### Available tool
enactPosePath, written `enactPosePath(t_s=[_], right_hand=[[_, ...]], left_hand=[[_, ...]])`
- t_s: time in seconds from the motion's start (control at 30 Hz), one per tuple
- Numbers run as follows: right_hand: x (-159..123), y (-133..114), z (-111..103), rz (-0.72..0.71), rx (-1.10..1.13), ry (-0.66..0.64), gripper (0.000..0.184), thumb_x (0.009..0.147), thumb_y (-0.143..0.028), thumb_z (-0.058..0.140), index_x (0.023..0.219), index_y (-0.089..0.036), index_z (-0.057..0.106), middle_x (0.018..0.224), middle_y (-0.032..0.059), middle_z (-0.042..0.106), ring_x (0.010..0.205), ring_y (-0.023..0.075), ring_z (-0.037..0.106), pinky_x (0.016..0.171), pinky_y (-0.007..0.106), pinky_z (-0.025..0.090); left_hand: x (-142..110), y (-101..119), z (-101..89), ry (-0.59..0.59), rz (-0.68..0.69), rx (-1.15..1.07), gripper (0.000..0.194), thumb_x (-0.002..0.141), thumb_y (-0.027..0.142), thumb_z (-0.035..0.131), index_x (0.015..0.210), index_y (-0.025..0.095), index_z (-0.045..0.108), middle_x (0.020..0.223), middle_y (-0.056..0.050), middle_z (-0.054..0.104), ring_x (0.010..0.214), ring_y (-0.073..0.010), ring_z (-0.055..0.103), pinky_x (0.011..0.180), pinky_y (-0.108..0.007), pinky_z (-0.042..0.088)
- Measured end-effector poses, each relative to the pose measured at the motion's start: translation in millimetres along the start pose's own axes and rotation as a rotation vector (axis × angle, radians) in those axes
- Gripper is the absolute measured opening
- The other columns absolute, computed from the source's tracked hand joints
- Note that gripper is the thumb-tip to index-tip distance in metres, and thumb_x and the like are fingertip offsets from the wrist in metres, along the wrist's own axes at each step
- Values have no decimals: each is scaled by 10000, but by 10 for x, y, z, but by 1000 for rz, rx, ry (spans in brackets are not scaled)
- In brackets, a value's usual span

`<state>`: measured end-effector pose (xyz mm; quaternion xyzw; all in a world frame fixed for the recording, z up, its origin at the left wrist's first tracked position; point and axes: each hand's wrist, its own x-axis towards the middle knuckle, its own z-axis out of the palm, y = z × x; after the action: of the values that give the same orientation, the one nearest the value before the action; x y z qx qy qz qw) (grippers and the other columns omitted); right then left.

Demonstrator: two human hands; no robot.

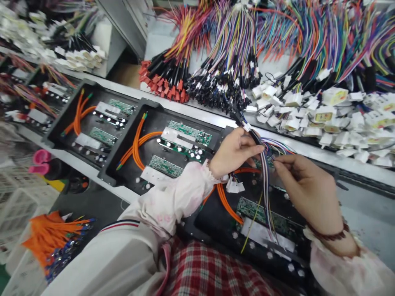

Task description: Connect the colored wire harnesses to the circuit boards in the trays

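Observation:
My left hand (236, 150) is closed around a wire harness (264, 176) near its black-sleeved end. Loose wires of the harness hang down over a green circuit board (247, 205) in the black tray (203, 224) in front of me. Thumb and forefinger of my right hand (304, 183) are pinched together beside the harness, close to a fan of coloured wires; what lies between the fingertips is too small to make out. Below my left wrist, a white connector (235, 186) rests in the tray near orange cables (225, 203).
More black trays (106, 174) with boards and orange cables line the bench to the left. Behind lie bundles with red connectors (163, 84), black plugs (222, 84) and white connectors (324, 111). Pink-handled scissors (41, 162) and an orange cable bundle (51, 236) are at lower left.

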<state>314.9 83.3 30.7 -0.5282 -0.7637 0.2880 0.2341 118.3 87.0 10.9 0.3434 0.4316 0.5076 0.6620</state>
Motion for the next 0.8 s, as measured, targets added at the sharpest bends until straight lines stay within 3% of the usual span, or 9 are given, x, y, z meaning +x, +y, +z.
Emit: enactPosePath(t_s=[0.13,0.33,0.5,0.6,0.7,0.8], right_hand=[[-7,-10,29,-43,-53,17,198,932,-383,565,919,-214,668,783,18,713,617,145,640,560,270,477],[-47,-29,-21,-48,-113,22,220,939,-407,552,915,-217,660,742,3,706,566,130,623,514,253,436],[-206,107,-294,-49,-273,-55,309,982,-487,504,945,-219,654,783,15,706,644,164,661,566,287,453],[-350,222,-493,-48,-385,-109,280,998,-427,483,895,-219,639,816,31,676,693,177,647,604,311,472],[-425,214,-547,10,-460,45,184,985,-342,521,926,-227,651,858,40,690,763,200,667,654,337,499],[-361,142,-424,8,-436,230,121,963,-300,582,1033,-243,662,940,33,735,847,213,704,728,346,528]], left_hand=[[1,0,-18,-12,14,17,467,742,362,864,936,198,472,696,30,617,611,-120,626,463,-199,537],[6,12,-39,36,32,21,472,739,352,869,921,207,459,711,33,620,596,-119,640,449,-203,529],[1,74,-22,142,62,59,418,751,285,855,821,216,448,649,47,636,519,-109,625,416,-200,515],[10,85,-27,217,101,180,313,806,292,816,714,172,542,603,19,655,389,-60,534,365,-178,440],[31,29,-52,295,194,224,267,817,299,811,704,158,615,641,-5,688,425,-67,571,359,-170,423],[46,-46,-76,368,291,190,289,769,276,854,784,208,575,697,13,707,548,-117,663,374,-189,452]])
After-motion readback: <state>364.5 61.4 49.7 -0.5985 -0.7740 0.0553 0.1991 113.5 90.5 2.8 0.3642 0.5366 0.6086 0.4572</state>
